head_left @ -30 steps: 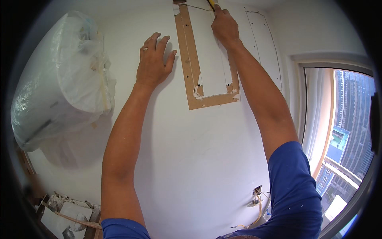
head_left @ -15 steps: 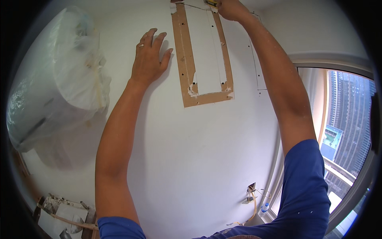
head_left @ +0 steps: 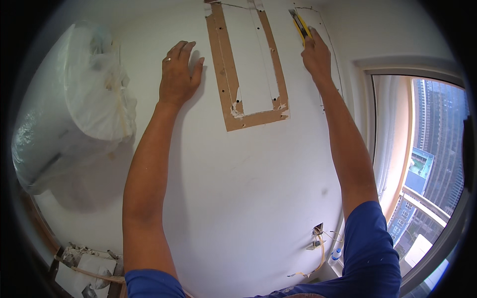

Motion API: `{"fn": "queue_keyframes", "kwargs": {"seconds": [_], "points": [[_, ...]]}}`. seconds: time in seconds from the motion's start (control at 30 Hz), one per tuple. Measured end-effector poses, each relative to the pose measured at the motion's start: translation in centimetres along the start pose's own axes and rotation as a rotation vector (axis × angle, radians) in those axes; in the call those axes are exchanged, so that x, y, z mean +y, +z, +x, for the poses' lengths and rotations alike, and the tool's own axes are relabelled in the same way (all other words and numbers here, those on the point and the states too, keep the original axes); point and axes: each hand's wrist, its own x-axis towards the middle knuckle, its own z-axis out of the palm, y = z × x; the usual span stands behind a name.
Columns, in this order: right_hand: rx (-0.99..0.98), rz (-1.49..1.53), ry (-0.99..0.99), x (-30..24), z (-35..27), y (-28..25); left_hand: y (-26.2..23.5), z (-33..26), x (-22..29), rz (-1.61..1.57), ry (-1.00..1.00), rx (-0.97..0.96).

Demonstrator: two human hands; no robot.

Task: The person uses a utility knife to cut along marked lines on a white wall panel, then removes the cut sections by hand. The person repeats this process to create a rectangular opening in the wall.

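A yellow utility knife [head_left: 301, 27] is held in my right hand [head_left: 316, 55], its tip pointing up and left before the white wall [head_left: 238, 184]. This hand is right of the brown U-shaped strip [head_left: 256, 119], where the wall's top layer is stripped off around a white middle panel [head_left: 251, 64]. Several dark screw heads dot the strip. My left hand [head_left: 180, 74], with a ring on one finger, has its fingers apart and holds nothing. It is at the wall left of the strip; whether the palm touches is hard to tell.
A bulky plastic-wrapped object [head_left: 54, 109] hangs at the left. Thin cut lines [head_left: 339, 79] run near the right corner. Cables come from an open wall box [head_left: 318, 229] beside a small bottle [head_left: 336, 254]. A window [head_left: 427, 164] fills the right; cluttered boards [head_left: 84, 273] lie lower left.
My right hand has come down and right with the knife, away from the strip's top. My left hand has shifted slightly, fingers still apart. The view has tilted a little.
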Motion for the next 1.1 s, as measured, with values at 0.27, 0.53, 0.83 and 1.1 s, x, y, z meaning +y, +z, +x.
{"fn": "queue_keyframes", "kwargs": {"seconds": [0.27, 0.53, 0.83, 1.1], "points": [[0.103, 0.289, 0.163, 2.6, -6.9, 1.1, 3.0, 5.6, 1.0, -0.023, 0.026, 0.037], [0.181, 0.332, 0.002, 2.1, -8.2, 1.1, 8.5, 18.0, 4.6, 0.118, 0.269, -0.18], [0.276, 0.368, -0.077, 2.6, -7.8, 1.2, 13.1, 20.7, 6.1, 0.342, 0.134, -0.266], [0.277, 0.414, -0.055, 2.9, -7.8, 1.4, 14.3, 22.3, 5.2, 0.472, 0.189, -0.357]]}}
